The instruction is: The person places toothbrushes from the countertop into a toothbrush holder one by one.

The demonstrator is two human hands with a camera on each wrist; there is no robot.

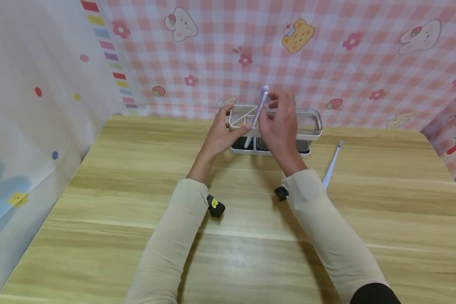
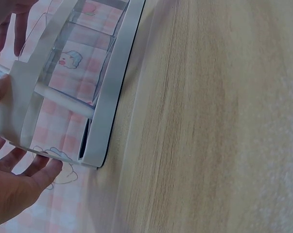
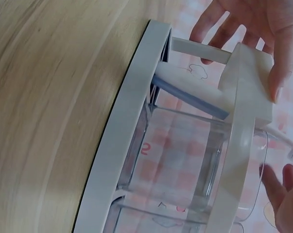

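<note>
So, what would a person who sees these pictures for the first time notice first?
Probably the two hands at the far middle of the wooden table: the left hand holds the left end of a white and clear holder, while the right hand pinches a toothbrush standing slanted in it. Next, a second toothbrush lies flat to the right, and pink checked cloth hangs behind.

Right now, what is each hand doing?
Left hand: fingers grip the holder at its left end.
Right hand: fingers pinch a toothbrush standing in it.
</note>
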